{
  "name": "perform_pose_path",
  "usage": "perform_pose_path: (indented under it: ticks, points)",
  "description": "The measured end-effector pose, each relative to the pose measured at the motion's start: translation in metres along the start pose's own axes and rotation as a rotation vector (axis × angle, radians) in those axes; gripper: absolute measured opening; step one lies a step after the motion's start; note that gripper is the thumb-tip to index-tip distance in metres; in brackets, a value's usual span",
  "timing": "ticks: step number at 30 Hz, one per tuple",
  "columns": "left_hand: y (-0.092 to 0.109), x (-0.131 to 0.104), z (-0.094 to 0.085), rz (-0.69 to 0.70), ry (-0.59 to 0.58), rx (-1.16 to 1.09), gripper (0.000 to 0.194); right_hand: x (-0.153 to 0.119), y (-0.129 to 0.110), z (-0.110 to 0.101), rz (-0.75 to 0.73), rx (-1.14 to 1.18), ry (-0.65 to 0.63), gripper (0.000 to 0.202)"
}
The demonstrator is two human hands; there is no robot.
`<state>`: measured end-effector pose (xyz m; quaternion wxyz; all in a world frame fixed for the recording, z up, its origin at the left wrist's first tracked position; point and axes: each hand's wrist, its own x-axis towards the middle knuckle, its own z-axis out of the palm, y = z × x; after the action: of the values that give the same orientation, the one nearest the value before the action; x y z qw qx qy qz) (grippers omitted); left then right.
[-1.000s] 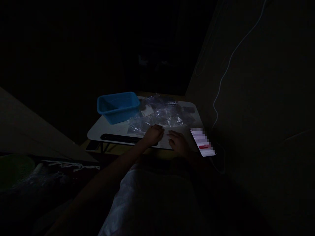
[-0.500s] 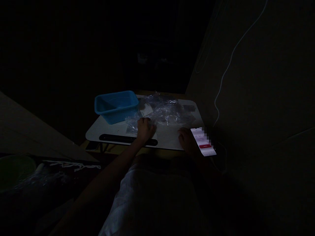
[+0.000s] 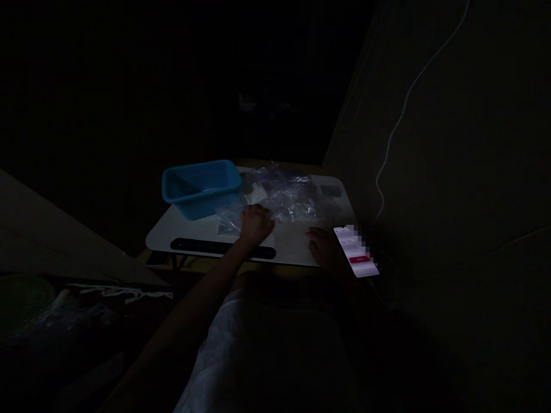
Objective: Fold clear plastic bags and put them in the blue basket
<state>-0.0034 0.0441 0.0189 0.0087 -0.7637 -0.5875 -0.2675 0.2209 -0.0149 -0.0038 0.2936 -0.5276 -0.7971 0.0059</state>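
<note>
In dim light, my left hand (image 3: 257, 225) lies on a clear plastic bag (image 3: 230, 217) near the front of a small white table (image 3: 293, 244). Its fingers are curled down; whether they grip the plastic is too dark to tell. My right hand (image 3: 322, 245) rests at the table's front right edge with its fingers bent, beside a lit phone (image 3: 357, 252); nothing shows in it. More crumpled clear plastic (image 3: 297, 198) is heaped behind my hands, with a small white piece (image 3: 255, 194) at its left side.
A blue basin (image 3: 202, 192) stands at the table's back left. A black slot (image 3: 200, 246) runs along the front edge. To the right, a white cable (image 3: 403, 112) hangs down the wall. A dim green object (image 3: 26, 298) and more plastic are at the lower left.
My left hand has turned slightly and its fingers lie a little flatter over the plastic. My right hand has shifted slightly left. The whole view has moved a little.
</note>
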Motion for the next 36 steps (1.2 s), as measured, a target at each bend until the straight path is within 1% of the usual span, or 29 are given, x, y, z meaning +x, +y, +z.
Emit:
perform_pose_path:
  ticks: [2, 4, 8, 11, 13, 16, 19, 24, 28, 30, 33, 36]
  points:
    - [0.003, -0.001, -0.002, 0.077, 0.022, 0.032, 0.042, 0.0, -0.001, -0.001, 0.0, 0.01, 0.002, 0.031]
    - [0.005, -0.002, -0.002, 0.131, 0.019, 0.051, 0.041, -0.001, -0.002, -0.002, -0.006, 0.024, 0.008, 0.03]
    - [0.004, -0.001, -0.001, 0.085, 0.032, 0.067, 0.03, -0.005, -0.003, -0.004, -0.016, 0.059, 0.037, 0.026]
    - [0.002, 0.0, -0.001, 0.087, 0.005, 0.092, 0.023, -0.009, -0.004, -0.008, 0.001, 0.083, 0.058, 0.026]
    - [0.001, 0.001, -0.001, 0.109, -0.021, 0.098, 0.021, -0.009, -0.004, -0.011, 0.03, 0.094, 0.072, 0.027]
    - [0.001, 0.001, -0.001, 0.124, 0.007, 0.065, 0.023, -0.004, -0.003, -0.015, 0.065, 0.094, 0.077, 0.027]
    - [0.001, 0.0, 0.0, 0.18, 0.033, 0.024, 0.029, 0.01, -0.006, -0.017, 0.054, 0.079, 0.011, 0.028]
    - [-0.001, -0.001, 0.001, 0.327, -0.014, 0.015, 0.02, 0.039, -0.021, -0.008, 0.001, 0.088, -0.118, 0.03]
    - [-0.001, -0.001, 0.0, 0.395, -0.052, 0.047, 0.02, 0.054, -0.029, 0.001, -0.038, 0.03, -0.225, 0.027]
    - [-0.001, -0.001, 0.0, 0.371, -0.037, 0.07, 0.022, 0.057, -0.029, 0.003, -0.045, 0.011, -0.247, 0.027]
    - [-0.002, -0.001, 0.001, 0.256, 0.0, 0.108, 0.031, 0.057, -0.027, 0.005, -0.051, -0.015, -0.263, 0.03]
    - [-0.001, -0.001, 0.002, 0.165, -0.004, 0.135, 0.035, 0.054, -0.025, 0.006, -0.024, -0.047, -0.274, 0.036]
